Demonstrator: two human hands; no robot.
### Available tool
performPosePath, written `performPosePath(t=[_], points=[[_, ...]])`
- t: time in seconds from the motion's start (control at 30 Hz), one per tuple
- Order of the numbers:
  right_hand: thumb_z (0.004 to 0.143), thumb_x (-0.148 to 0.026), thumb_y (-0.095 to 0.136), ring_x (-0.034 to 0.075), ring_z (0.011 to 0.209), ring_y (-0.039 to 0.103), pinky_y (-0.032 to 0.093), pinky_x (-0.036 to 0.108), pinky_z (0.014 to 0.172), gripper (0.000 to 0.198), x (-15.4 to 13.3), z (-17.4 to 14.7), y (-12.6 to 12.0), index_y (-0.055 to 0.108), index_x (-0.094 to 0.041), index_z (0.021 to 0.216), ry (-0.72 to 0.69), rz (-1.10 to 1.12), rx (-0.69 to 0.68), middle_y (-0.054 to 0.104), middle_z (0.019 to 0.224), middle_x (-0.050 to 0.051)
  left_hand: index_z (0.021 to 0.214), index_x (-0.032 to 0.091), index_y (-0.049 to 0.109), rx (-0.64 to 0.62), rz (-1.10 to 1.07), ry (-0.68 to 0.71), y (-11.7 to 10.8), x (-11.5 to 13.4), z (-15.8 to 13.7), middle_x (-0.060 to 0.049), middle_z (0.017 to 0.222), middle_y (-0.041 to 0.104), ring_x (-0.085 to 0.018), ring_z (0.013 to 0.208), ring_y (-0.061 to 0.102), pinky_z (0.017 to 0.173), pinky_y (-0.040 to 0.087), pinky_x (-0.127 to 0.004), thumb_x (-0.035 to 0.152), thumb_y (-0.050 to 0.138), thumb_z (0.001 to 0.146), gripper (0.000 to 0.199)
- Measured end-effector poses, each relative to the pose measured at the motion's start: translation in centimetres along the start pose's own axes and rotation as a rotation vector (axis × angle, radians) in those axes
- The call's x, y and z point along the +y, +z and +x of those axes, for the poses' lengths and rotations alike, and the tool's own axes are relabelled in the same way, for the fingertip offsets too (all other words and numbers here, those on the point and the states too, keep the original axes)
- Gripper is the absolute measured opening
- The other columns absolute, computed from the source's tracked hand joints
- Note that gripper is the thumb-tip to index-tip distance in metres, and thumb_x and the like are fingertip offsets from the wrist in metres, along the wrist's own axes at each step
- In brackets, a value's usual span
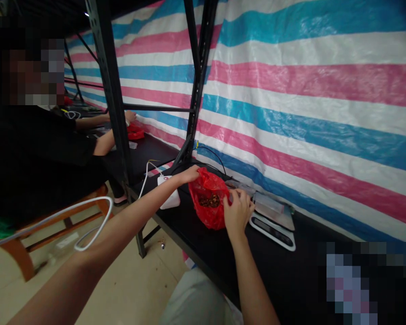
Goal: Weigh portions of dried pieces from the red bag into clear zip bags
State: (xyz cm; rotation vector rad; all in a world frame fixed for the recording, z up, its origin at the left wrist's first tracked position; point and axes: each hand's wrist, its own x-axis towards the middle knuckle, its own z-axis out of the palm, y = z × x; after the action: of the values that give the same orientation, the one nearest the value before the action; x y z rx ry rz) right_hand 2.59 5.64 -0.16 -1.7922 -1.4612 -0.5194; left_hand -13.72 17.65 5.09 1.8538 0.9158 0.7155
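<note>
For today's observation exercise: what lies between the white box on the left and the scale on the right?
In the head view, the red bag lies between the white box and the scale, held by both hands.

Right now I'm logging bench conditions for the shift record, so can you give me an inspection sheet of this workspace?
Surface: black bench top, dark and matte.
Job's things: crinkled red plastic bag held open, brown bits inside; white digital scale beside it.
Clutter: white box-shaped device left of the bag.
Hands: left hand grips the bag's top edge; right hand pinches its near edge.
Cables: white cable looping at left; black cable behind the bag.
Surroundings: pink, blue and white striped tarp; black metal rack post; a seated person with another red bag.
</note>
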Motion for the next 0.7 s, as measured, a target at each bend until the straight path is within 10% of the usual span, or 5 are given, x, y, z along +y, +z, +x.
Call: performPosePath(t=[0.7], points=[[0.077, -0.022, 0.048, 0.022, 0.095, 0.047, 0.025, 0.034, 0.080, 0.018, 0.0, 0.4, -0.4, 0.059, -0.019, 0.090, 0.154, 0.089, 0.098, 0.058, 0.097, 0.007, 0.085, 0.008, 0.059, -0.001, 0.126, 0.303, 2.8, 0.6, 1.2, -0.005, 0.084, 0.062, -0.015, 0.075, 0.057, 0.070, 0.046, -0.026, 0.014, 0.055, 0.061, 0.025]])
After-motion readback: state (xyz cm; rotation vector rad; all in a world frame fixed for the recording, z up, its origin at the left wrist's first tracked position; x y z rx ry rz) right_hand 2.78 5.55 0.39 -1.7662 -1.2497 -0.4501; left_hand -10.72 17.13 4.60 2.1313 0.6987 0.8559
